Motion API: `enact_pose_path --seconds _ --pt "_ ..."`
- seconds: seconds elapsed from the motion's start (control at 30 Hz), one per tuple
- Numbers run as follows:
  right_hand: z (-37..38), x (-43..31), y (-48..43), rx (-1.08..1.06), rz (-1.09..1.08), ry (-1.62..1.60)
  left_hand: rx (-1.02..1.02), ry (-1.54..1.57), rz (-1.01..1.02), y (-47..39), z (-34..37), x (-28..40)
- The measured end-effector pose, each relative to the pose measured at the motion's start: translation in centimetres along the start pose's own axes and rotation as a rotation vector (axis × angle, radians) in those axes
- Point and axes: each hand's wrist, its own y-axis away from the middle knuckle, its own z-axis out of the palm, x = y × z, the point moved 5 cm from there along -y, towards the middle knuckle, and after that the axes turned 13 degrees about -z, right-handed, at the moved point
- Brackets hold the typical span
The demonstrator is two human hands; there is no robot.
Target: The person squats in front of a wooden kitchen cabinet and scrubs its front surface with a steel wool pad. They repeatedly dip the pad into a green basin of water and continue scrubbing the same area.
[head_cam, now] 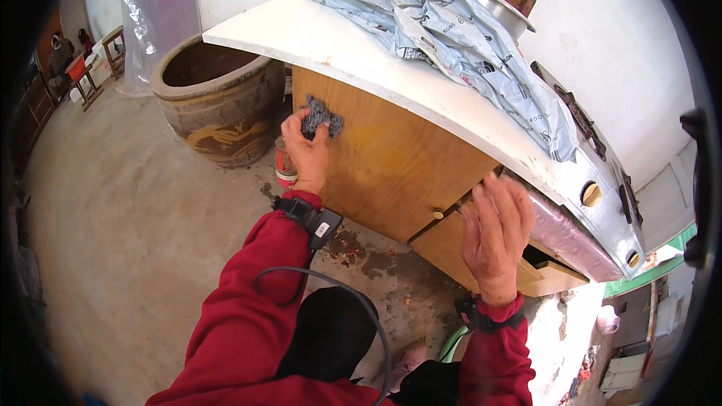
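My left hand (307, 149) grips a grey scrubbing cloth or scouring pad (321, 117) against the upper left part of a wooden cabinet door (389, 158). Its exact kind is hard to tell. The door bears a damp-looking darker patch and a small round knob (437, 213) near its lower right corner. Held up in front of the cabinet's right part, my right hand (499, 231) has nothing in it, and its slightly blurred fingers are partly spread. A white countertop (265, 22) overhangs the door.
A crumpled printed plastic bag (451, 39) lies on the countertop beside a metal basin (496, 8). On the right sits a gas stove (609, 180). A large glazed pot (220, 107) and a red-labelled jar (285, 166) stand at left. Another person (61, 62) is far back.
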Motion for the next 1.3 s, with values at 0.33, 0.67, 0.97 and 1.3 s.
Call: enact_pose_path --seconds 0.33,0.67,0.97,1.3 --pt "3.5 3.9 -8.6 -0.178 -0.038 0.308 -0.083 0.108 -0.069 0.5 -1.2 -3.0" --pt "4.7 4.2 -7.8 -0.250 0.010 0.430 -0.277 -0.243 -0.542 5.6 -1.9 -11.9" --pt "4.6 4.2 -7.5 -0.181 0.027 0.413 0.000 -0.020 0.051 0.7 -0.1 -3.4" --pt "4.5 3.8 -7.8 -0.141 -0.007 0.404 -0.143 -0.023 -0.117 -0.9 -4.0 -7.7"
